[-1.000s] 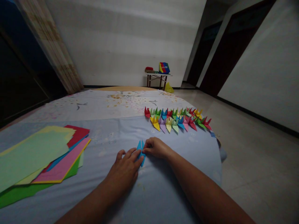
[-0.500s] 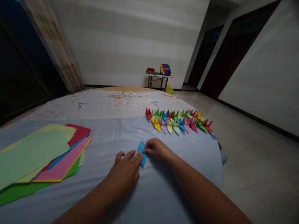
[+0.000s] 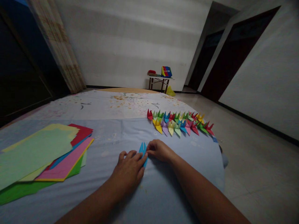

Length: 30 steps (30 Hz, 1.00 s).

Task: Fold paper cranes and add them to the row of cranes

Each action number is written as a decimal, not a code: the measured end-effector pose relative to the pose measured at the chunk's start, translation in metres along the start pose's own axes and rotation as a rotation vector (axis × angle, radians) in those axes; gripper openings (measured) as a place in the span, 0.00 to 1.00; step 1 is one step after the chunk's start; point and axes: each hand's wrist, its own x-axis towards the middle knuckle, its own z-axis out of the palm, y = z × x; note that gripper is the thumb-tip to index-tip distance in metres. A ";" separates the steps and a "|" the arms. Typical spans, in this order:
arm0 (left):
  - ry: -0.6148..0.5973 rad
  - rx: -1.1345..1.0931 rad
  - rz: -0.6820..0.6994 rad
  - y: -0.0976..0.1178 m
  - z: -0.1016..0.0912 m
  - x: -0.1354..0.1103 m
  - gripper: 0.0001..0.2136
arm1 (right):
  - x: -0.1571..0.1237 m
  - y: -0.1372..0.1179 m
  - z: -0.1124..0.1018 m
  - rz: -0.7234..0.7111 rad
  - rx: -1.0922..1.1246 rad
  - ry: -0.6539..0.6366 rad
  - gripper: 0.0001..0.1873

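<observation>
A small blue folded paper piece (image 3: 143, 150) lies on the light blue cloth (image 3: 163, 199) in front of me. My left hand (image 3: 129, 169) rests flat on the cloth with its fingers stretched out, the fingertips pressing on the blue paper's lower part. My right hand (image 3: 159, 150) is closed in a pinch on the paper's right edge. Two pointed tips of the paper stick up between the hands.
A fanned stack of coloured paper sheets (image 3: 42, 152) lies at the left. Rows of several folded coloured paper cranes (image 3: 178, 122) sit at the far right of the cloth. A patterned white cloth (image 3: 105, 104) lies beyond. A small table (image 3: 160, 81) stands by the far wall.
Both hands stay on the blue paper; my left fingers have drawn in over more of its lower part. The view has shifted slightly.
</observation>
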 end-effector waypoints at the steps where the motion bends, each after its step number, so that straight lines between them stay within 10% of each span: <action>1: 0.004 0.009 0.000 0.000 0.002 -0.001 0.19 | 0.000 -0.001 -0.001 -0.015 -0.023 -0.010 0.04; 10: 0.092 -0.080 0.016 0.000 0.007 0.001 0.14 | -0.004 0.003 -0.002 0.018 -0.076 0.200 0.11; 23: 0.301 -0.204 -0.251 -0.025 0.019 0.015 0.13 | -0.005 -0.010 0.005 -0.006 -0.045 0.181 0.10; 30: 0.410 -0.821 -0.420 -0.033 0.022 0.027 0.23 | -0.001 -0.010 0.013 -0.050 0.441 0.155 0.12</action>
